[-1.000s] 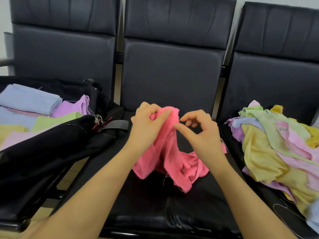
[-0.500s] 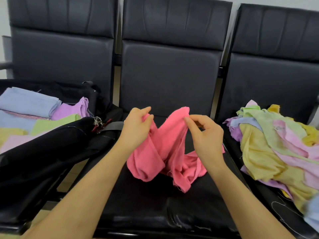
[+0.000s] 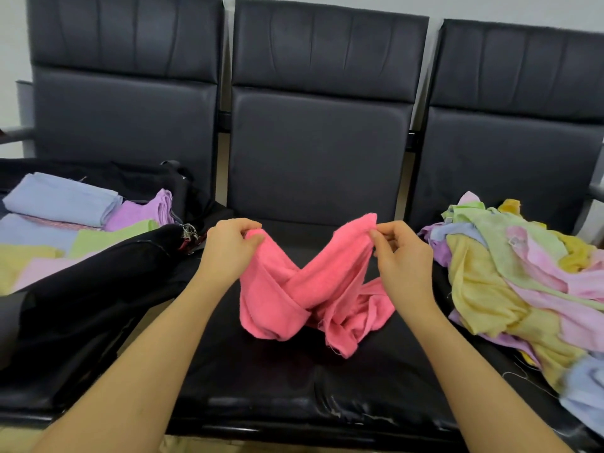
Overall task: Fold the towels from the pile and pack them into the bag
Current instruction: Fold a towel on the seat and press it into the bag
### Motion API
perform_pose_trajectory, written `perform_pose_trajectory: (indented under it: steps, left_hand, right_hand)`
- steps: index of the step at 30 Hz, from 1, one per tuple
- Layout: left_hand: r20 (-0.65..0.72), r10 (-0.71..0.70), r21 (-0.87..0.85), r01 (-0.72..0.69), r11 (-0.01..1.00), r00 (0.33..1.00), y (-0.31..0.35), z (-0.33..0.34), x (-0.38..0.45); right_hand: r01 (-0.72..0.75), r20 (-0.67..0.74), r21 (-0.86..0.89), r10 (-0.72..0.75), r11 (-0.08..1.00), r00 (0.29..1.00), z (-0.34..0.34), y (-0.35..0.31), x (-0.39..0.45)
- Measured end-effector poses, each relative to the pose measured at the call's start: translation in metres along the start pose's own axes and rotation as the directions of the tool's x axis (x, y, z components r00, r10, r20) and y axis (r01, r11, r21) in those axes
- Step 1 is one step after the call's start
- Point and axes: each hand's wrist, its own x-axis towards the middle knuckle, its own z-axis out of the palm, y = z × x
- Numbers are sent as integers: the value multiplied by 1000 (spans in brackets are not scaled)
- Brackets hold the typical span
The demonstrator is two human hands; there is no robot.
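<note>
Both hands (image 3: 228, 253) pinch pink towel (image 3: 304, 289), folded towels (image 3: 62, 204) in bag (image 3: 81, 305)

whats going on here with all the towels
A person is sorting towels on a row of black seats. The left hand and right hand each pinch a corner of a pink towel, holding it up over the middle seat, twisted and not yet folded. Folded towels sit in the open black bag on the left; an unfolded pile waits on the right.
</note>
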Motion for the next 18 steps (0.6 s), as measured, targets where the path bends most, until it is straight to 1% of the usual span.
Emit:
perform_pose_trajectory:
  steps: [3, 5, 7, 9, 13, 16, 18]
  left_hand:
    - [-32, 95, 120, -91, 989, 995, -5, -5, -4]
    - [-43, 141, 127, -134, 983, 989, -5, -8, -8]
    - [-49, 185, 93, -180, 979, 981, -2, -12, -10]
    - [-79, 199, -27, -201, 979, 977, 6, -16, -11]
    - [-130, 131, -325, -167, 931, 983, 29, -25, 1]
    - [-117, 79, -438, -123, 890, 990, 51, -35, 17]
    - [-109, 34, -515, -86, 853, 993, 67, -45, 29]
  right_hand:
    - [36, 14, -10, -36, 999, 999, -6, -2, -1]
    - [19, 12, 4, -19, 1000, 1000, -8, -6, -2]
    - [14, -6, 18, -14, 1000, 1000, -11, -10, -3]
    - [41, -27, -14, -41, 999, 999, -15, -14, -3]
    - [103, -29, -112, -107, 988, 994, -27, -29, 11]
    - [138, -106, -110, -150, 984, 983, -34, -49, 34]
    - [106, -179, -85, -120, 991, 977, -42, -67, 51]
